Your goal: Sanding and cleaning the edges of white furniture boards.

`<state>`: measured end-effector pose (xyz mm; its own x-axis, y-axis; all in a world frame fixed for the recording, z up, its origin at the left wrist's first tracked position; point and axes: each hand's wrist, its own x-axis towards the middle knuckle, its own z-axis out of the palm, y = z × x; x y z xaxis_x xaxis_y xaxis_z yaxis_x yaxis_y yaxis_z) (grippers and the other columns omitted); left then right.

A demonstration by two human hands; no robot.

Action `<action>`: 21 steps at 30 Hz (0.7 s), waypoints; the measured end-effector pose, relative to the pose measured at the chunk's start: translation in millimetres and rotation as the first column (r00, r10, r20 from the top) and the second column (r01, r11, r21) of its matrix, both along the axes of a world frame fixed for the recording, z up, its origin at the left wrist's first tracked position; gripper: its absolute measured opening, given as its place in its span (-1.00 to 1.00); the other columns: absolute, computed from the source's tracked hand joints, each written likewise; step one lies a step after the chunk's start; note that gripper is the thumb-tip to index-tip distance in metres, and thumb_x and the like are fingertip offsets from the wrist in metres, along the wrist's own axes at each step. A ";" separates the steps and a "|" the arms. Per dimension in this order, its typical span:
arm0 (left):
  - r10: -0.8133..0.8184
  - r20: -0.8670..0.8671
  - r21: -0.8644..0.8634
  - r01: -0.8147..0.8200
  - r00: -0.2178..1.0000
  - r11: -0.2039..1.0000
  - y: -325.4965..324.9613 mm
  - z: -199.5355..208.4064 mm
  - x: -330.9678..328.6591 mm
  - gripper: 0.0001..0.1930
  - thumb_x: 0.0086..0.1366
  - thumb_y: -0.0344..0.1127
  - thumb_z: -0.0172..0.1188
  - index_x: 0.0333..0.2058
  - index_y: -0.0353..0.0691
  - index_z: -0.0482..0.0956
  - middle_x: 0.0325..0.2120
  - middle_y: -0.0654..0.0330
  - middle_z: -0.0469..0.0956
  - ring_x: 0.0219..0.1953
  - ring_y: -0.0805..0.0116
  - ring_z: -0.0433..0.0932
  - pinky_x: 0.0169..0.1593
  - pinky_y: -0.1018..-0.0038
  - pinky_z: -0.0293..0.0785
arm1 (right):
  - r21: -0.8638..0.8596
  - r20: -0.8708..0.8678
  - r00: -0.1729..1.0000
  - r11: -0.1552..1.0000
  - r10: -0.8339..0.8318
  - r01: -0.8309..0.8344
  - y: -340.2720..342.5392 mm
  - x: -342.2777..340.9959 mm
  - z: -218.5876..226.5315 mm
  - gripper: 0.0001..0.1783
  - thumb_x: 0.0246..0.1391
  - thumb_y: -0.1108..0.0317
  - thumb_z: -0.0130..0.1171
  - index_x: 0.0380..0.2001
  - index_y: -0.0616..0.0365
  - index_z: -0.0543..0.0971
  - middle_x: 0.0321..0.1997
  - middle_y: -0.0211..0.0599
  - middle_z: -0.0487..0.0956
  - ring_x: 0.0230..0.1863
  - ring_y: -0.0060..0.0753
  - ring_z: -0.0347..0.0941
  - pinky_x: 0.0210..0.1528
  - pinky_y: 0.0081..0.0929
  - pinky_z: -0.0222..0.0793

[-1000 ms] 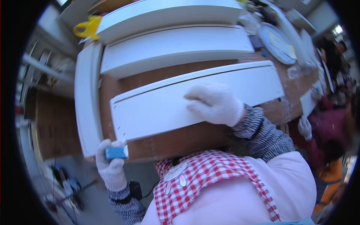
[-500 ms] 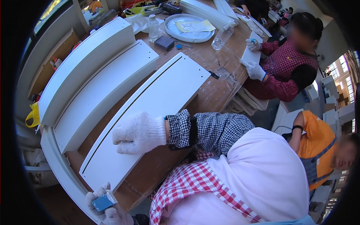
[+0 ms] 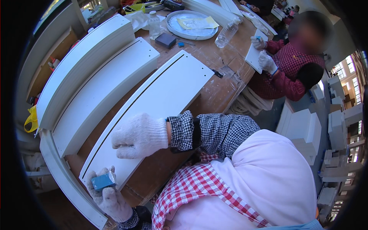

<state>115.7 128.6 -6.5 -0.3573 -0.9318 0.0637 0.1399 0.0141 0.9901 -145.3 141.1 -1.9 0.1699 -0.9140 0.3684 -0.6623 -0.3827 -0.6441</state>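
White-painted board, one [image 3: 165, 90]: I am seeing it lying flat on the brown surface [image 3: 218, 92], its long side running beside the surface's near edge, a dark groove following its far long edge, two small holes showing at its right end.

Blue block [image 3: 102, 182], one: the gloved left hand [image 3: 109, 197] is clamping it between thumb and fingers by the board's left end.

Gloved right hand [image 3: 140, 136], one: it is being held over the board's left half, fingers curled together; I cannot tell whether it is touching or gripping anything.

White pieces, further: two [image 3: 109, 90] [image 3: 86, 67] are lying beyond the board toward the far edge; one narrow [image 3: 63, 174] is lining the left edge.

Past the board's right end: a dark block [image 3: 166, 40] and a round tray [image 3: 173, 32] are sitting; a co-worker [image 3: 301, 63] is holding a white panel [image 3: 253, 59] at the near edge.
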 end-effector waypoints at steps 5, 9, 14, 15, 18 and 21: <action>0.033 -0.082 0.031 -0.031 0.996 0.999 -1.2 -13.1 -0.7 -0.21 0.21 -0.04 0.36 0.27 -0.30 0.21 0.09 0.06 0.35 0.15 0.12 0.42 0.29 -0.04 0.33 | 0.009 -0.006 1.000 1.000 0.014 -0.014 0.1 0.3 1.3 -0.70 0.10 0.09 0.18 -0.38 0.11 0.66 -0.45 -0.20 0.62 -0.39 -0.15 0.60 -0.31 -0.27 0.54; 0.000 -0.133 0.039 0.006 0.991 0.999 -3.8 -17.3 3.4 -0.22 0.19 -0.07 0.38 0.26 -0.30 0.23 0.07 0.07 0.38 0.14 0.14 0.44 0.29 -0.07 0.32 | -0.045 0.017 1.000 0.999 0.013 -0.012 0.6 -0.5 0.5 -0.72 0.09 0.11 0.20 -0.39 0.11 0.65 -0.45 -0.20 0.62 -0.41 -0.16 0.59 -0.33 -0.28 0.54; -0.001 -0.140 0.034 0.006 0.990 0.999 -2.8 -17.9 1.6 -0.24 0.20 -0.10 0.38 0.25 -0.31 0.24 0.05 0.08 0.41 0.12 0.14 0.47 0.29 -0.08 0.32 | -0.100 0.015 1.000 0.995 0.005 -0.004 -0.8 0.7 -2.8 -0.73 0.09 0.11 0.20 -0.39 0.10 0.65 -0.47 -0.20 0.61 -0.42 -0.16 0.59 -0.34 -0.28 0.54; 0.009 -0.133 0.030 -0.005 0.991 1.000 -2.0 -18.0 0.9 -0.24 0.20 -0.10 0.38 0.25 -0.31 0.24 0.04 0.08 0.41 0.11 0.14 0.48 0.29 -0.08 0.32 | -0.080 0.016 1.000 0.997 0.004 -0.003 -0.2 0.6 -1.9 -0.73 0.09 0.11 0.20 -0.39 0.10 0.65 -0.47 -0.20 0.61 -0.42 -0.16 0.59 -0.34 -0.28 0.54; 0.004 -0.126 0.035 0.000 0.992 0.999 -0.3 -13.5 0.0 -0.24 0.20 -0.10 0.38 0.25 -0.31 0.23 0.04 0.07 0.41 0.12 0.15 0.46 0.29 -0.07 0.32 | -0.050 0.005 1.000 0.999 -0.001 0.001 0.3 1.6 -0.5 -0.72 0.09 0.11 0.19 -0.38 0.10 0.65 -0.46 -0.19 0.62 -0.41 -0.15 0.59 -0.33 -0.27 0.54; -0.012 -0.111 0.016 0.014 0.994 1.000 1.0 -13.3 0.8 -0.23 0.21 -0.09 0.37 0.26 -0.32 0.22 0.04 0.07 0.41 0.13 0.14 0.45 0.30 -0.06 0.31 | -0.033 0.002 1.000 0.999 -0.001 0.001 2.5 2.6 0.4 -0.72 0.09 0.11 0.18 -0.37 0.10 0.65 -0.45 -0.19 0.62 -0.40 -0.15 0.60 -0.32 -0.27 0.54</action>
